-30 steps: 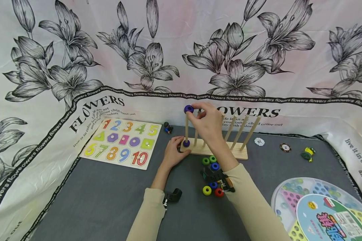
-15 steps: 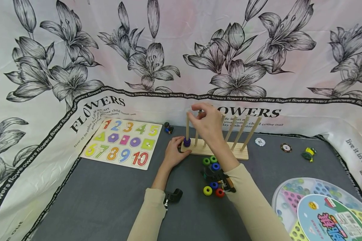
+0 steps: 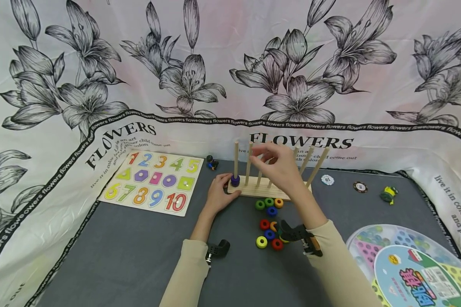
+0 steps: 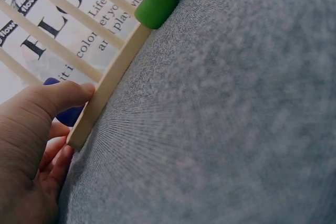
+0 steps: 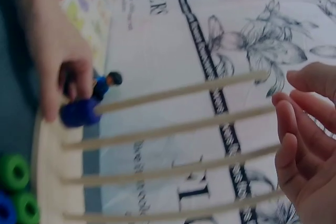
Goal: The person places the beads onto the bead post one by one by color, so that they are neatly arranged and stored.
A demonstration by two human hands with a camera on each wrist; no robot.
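A wooden peg rack [image 3: 249,190] with several upright dowels stands at the back of the table. Two purple beads [image 3: 235,181] are stacked at the foot of its leftmost dowel. My left hand [image 3: 220,192] grips the left end of the base; in the left wrist view, the thumb [image 4: 71,94] lies on the base's front edge. My right hand [image 3: 279,165] is raised among the dowel tops, fingers loosely bent and holding nothing. Loose beads in green, orange, blue, red and yellow lie in front of the rack, including a green bead [image 3: 260,205]; my right wrist camera covers part of them.
A number puzzle board [image 3: 150,182] lies left of the rack, with a small toy figure [image 3: 211,162] between them. To the right are a white chip [image 3: 328,180], a dark chip [image 3: 360,187], a green toy [image 3: 389,195] and a round board game [image 3: 407,268].
The second purple bead has left my right hand and dropped down the leftmost dowel onto the first. My right hand has then moved right and slightly down. The left hand stays put.
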